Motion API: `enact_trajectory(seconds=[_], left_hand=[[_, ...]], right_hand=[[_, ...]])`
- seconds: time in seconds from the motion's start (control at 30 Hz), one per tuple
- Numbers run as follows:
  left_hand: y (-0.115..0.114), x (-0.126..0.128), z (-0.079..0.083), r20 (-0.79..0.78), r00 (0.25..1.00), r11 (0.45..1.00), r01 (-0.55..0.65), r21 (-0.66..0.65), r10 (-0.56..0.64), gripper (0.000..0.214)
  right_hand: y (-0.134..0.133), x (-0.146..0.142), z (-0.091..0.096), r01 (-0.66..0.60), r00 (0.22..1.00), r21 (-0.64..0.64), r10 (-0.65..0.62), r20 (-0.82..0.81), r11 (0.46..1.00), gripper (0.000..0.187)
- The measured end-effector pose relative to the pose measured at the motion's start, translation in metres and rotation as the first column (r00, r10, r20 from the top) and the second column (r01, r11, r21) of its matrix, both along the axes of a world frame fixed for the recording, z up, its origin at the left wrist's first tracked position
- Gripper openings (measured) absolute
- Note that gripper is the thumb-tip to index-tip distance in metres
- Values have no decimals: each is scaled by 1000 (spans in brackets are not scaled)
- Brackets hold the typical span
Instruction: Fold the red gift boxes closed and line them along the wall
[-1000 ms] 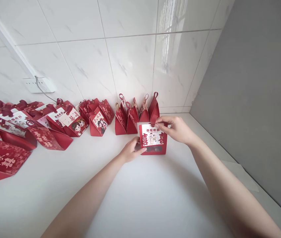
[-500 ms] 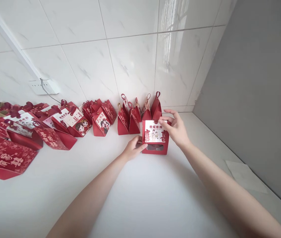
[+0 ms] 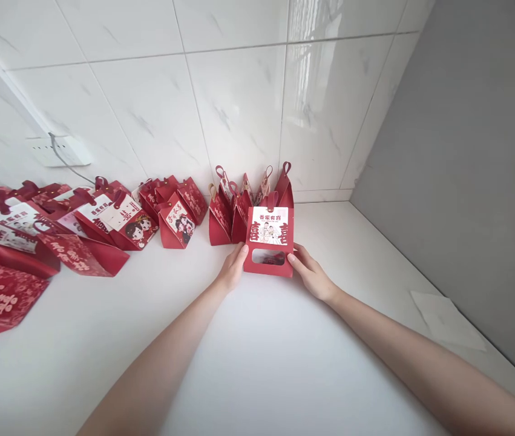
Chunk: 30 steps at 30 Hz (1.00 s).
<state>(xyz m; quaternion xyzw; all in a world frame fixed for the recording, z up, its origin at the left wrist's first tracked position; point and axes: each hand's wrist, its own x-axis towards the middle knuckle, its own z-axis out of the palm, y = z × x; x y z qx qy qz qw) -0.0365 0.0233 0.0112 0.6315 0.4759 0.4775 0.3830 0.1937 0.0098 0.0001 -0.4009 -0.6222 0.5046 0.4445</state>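
Pinched red gift box [image 3: 270,242] at lower sides between left hand [image 3: 232,275] and right hand [image 3: 311,277]; best held upright, pressure even.

A small red gift box [image 3: 268,241] stands upright on the white counter [image 3: 257,363], its picture label and little window facing out. The left hand [image 3: 232,270] touches its lower left edge and the right hand [image 3: 310,274] its lower right corner. Just behind it stands a cluster of folded red boxes [image 3: 239,203], and more red boxes [image 3: 80,224] lie along the tiled wall [image 3: 221,109] to the left, below a wall socket [image 3: 60,151].
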Motion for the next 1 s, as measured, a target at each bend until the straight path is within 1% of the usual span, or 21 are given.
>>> enact_trajectory(seconds=[0.07, 0.1, 0.17, 0.23, 0.27, 0.33, 0.37, 0.43, 0.5, 0.53, 0.6, 0.67, 0.73, 0.83, 0.9, 1.0], left_hand=[[-1, -1, 0, -59, 998, 998, -13, 54, 16, 51], [-3, -1, 1, -84, 996, 993, -35, 112, 44, 52], [-7, 0, 3, -136, 986, 964, -63, 258, 101, 58], [-12, 3, 7, -249, 962, 932, -13, 362, 110, 59], [-15, 4, 9, -329, 939, 925, 33, 378, 101, 57], [-18, 6, 11, -460, 885, 927, 113, 357, 69, 58], [-19, 7, 11, -496, 867, 932, 142, 333, 45, 63], [-19, 6, 10, -515, 857, 941, 182, 287, -9, 84], [-17, 4, 6, -493, 867, 945, 213, 247, -67, 103], [-16, 3, 4, -467, 879, 946, 228, 231, -98, 109], [-12, 1, 1, -392, 902, 939, 276, 207, -179, 112], [-10, 1, 0, -284, 916, 925, 339, 174, -282, 110], [-8, 1, 1, -145, 913, 909, 399, 120, -382, 103], [-6, 2, 5, 79, 873, 876, 480, 39, -482, 76], [-5, 2, 6, 161, 854, 867, 498, 13, -494, 66], [-4, 1, 5, 175, 873, 887, 461, 13, -456, 64]], right_hand=[[0, -1, -1, 42, 999, 38, -43, 7, 998, 52], [-1, -1, -1, 72, 997, 58, -73, 21, 996, 52], [-4, -3, -1, 129, 989, 96, -135, 54, 987, 54], [-8, -4, 1, 163, 982, 127, -174, 77, 978, 59], [-10, -5, 1, 172, 980, 137, -183, 78, 976, 61], [-12, -5, 3, 176, 980, 150, -187, 64, 973, 64], [-13, -5, 3, 169, 982, 160, -180, 56, 973, 65], [-15, -5, 3, 127, 989, 205, -140, 48, 970, 68], [-17, -3, 3, 41, 996, 300, -63, 63, 953, 75], [-18, -3, 3, -12, 996, 353, -18, 82, 936, 80], [-20, -2, 4, -110, 990, 440, 58, 130, 891, 89], [-20, -1, 4, -179, 978, 482, 102, 181, 858, 94], [-17, -1, 3, -220, 966, 497, 117, 231, 839, 94], [-11, 0, -2, -264, 936, 479, 103, 336, 837, 88], [-7, 0, -6, -279, 908, 438, 86, 409, 855, 84], [-5, 0, -8, -278, 885, 403, 70, 460, 872, 84]])
